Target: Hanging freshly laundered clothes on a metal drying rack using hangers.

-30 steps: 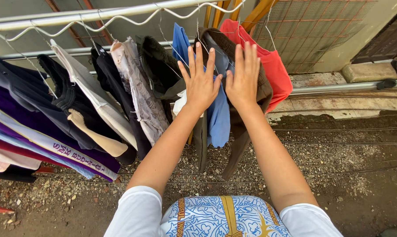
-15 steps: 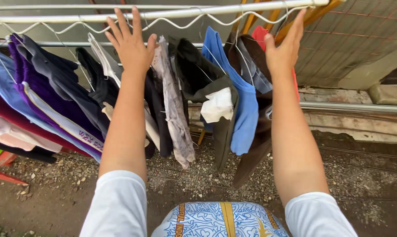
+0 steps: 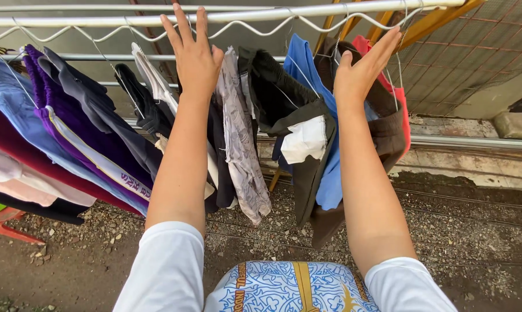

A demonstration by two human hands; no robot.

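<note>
- Left hand [image 3: 194, 55] raised to the wavy white rack rail [image 3: 272, 13], fingers spread, grip open and empty, just above the grey patterned garment [image 3: 240, 138] and a white-edged one to its left.
- Right hand [image 3: 362, 69] also up and open, holding nothing, palm against the brown garment [image 3: 388, 124] with the blue garment [image 3: 307, 75] just to its left.
- Best handled by taking each hanger at its hook, lifting clear of the rail's notches, sliding sideways without dragging neighbouring clothes.
- Worth keeping the black piece with the white pocket lining [image 3: 304, 138] untangled between the two hands.
- Compared with a second ago: hands together on the blue and brown items then, now spread well apart, left shifted far leftward along the rail.
</note>
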